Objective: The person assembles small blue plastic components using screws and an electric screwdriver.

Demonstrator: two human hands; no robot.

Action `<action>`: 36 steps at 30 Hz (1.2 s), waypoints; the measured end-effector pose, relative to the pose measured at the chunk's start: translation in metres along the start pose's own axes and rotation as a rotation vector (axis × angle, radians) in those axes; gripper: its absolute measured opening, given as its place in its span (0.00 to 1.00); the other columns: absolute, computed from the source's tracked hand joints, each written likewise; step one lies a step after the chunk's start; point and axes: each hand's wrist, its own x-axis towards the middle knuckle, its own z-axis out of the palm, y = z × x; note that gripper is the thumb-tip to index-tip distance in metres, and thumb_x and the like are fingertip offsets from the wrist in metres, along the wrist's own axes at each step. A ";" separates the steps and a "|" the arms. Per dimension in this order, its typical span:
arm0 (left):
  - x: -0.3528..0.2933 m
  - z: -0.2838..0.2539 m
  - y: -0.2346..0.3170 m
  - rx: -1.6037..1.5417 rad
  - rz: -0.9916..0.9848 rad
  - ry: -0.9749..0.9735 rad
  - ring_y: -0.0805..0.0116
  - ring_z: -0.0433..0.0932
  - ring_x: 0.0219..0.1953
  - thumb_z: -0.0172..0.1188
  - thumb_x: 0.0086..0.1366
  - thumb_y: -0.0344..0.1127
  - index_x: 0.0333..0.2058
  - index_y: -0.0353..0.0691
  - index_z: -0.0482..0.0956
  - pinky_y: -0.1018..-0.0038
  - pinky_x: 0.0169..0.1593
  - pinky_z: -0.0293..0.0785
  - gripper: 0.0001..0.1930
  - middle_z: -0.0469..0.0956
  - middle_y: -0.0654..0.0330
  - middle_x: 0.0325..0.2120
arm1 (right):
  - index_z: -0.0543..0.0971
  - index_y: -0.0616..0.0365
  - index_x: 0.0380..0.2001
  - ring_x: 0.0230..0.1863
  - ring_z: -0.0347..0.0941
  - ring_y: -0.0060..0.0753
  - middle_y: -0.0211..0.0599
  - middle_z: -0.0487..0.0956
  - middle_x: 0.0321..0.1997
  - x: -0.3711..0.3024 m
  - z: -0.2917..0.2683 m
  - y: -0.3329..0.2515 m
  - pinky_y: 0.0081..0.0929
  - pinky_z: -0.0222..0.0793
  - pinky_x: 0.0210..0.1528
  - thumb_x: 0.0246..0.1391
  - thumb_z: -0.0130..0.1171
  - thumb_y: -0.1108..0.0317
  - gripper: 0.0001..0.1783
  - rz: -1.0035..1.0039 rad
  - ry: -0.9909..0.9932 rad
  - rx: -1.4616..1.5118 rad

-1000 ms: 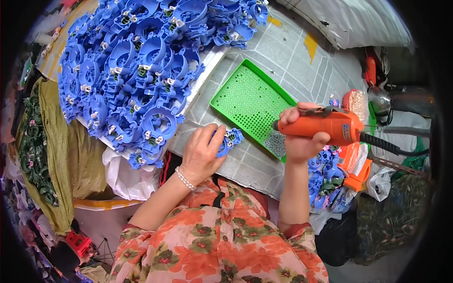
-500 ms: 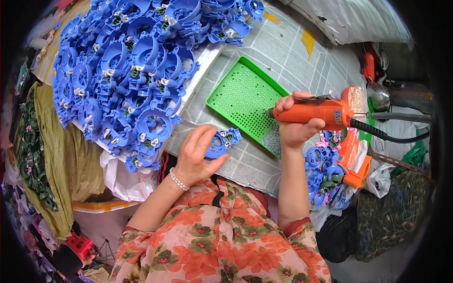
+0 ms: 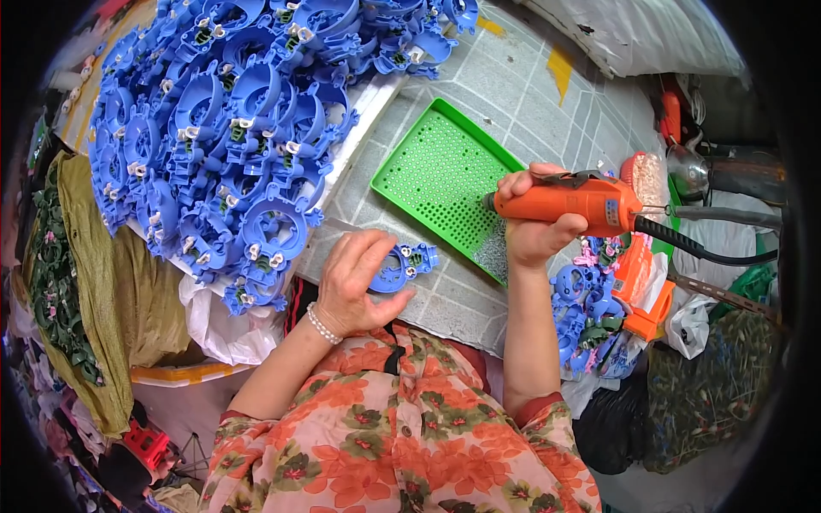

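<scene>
My right hand (image 3: 539,224) is wrapped round an orange electric screwdriver (image 3: 569,205), held level with its tip pointing left over the green tray's right side. A black cord leads off its rear end. The green perforated tray (image 3: 402,198) has small metal screws (image 3: 491,250) heaped in its near right corner. My left hand (image 3: 352,278) lies beside a single blue plastic part (image 3: 410,264) on the table in front of me. Its fingers are stretched over the part's left edge, partly hiding the ring, and the thumb is spread away from it.
A large heap of blue ring-shaped parts (image 3: 214,145) with white and dark green pieces covers the left side. More blue parts (image 3: 573,299) and orange packets (image 3: 637,282) lie at the right. A white sack (image 3: 650,34) stands at the far right.
The blue part near my left hand has turned slightly and lies flatter, and my left thumb is farther from it. My right hand and the screwdriver are nearly still.
</scene>
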 end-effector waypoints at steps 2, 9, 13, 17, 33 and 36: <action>-0.001 0.000 0.000 -0.010 -0.014 0.008 0.51 0.73 0.40 0.71 0.38 0.37 0.45 0.33 0.72 0.62 0.45 0.71 0.32 0.73 0.50 0.40 | 0.70 0.59 0.40 0.26 0.67 0.32 0.33 0.71 0.25 0.000 0.000 0.000 0.33 0.66 0.35 0.35 0.47 0.19 0.50 0.008 -0.003 0.009; -0.002 0.001 -0.004 0.010 0.012 0.031 0.51 0.74 0.40 0.71 0.37 0.35 0.44 0.32 0.72 0.62 0.45 0.71 0.32 0.74 0.50 0.39 | 0.70 0.59 0.38 0.26 0.68 0.32 0.33 0.71 0.25 0.001 0.001 0.000 0.33 0.66 0.35 0.35 0.48 0.18 0.50 0.026 -0.009 0.009; -0.002 0.002 -0.004 -0.002 0.012 0.027 0.52 0.74 0.40 0.71 0.37 0.35 0.44 0.33 0.73 0.63 0.45 0.71 0.31 0.74 0.51 0.39 | 0.70 0.59 0.39 0.25 0.68 0.33 0.34 0.71 0.24 0.000 0.002 -0.002 0.34 0.66 0.35 0.35 0.48 0.19 0.49 0.016 0.001 0.012; -0.001 0.002 -0.004 -0.012 -0.010 0.023 0.52 0.73 0.40 0.72 0.36 0.35 0.43 0.36 0.74 0.62 0.45 0.71 0.30 0.74 0.52 0.38 | 0.70 0.60 0.39 0.26 0.68 0.33 0.34 0.71 0.24 0.000 0.001 -0.004 0.35 0.66 0.35 0.36 0.47 0.19 0.50 0.001 -0.002 0.003; -0.002 0.003 -0.008 -0.030 -0.016 0.033 0.51 0.74 0.39 0.70 0.39 0.37 0.40 0.36 0.74 0.60 0.47 0.69 0.27 0.76 0.51 0.35 | 0.67 0.65 0.45 0.32 0.71 0.36 0.39 0.73 0.30 -0.045 0.043 -0.041 0.36 0.67 0.38 0.30 0.54 0.21 0.55 0.024 -0.375 0.323; -0.002 0.003 -0.007 -0.022 -0.023 0.024 0.51 0.74 0.40 0.70 0.39 0.38 0.40 0.36 0.74 0.60 0.47 0.69 0.27 0.75 0.52 0.35 | 0.67 0.65 0.44 0.32 0.71 0.36 0.39 0.73 0.30 -0.053 0.051 -0.034 0.37 0.67 0.40 0.29 0.55 0.21 0.55 0.066 -0.400 0.335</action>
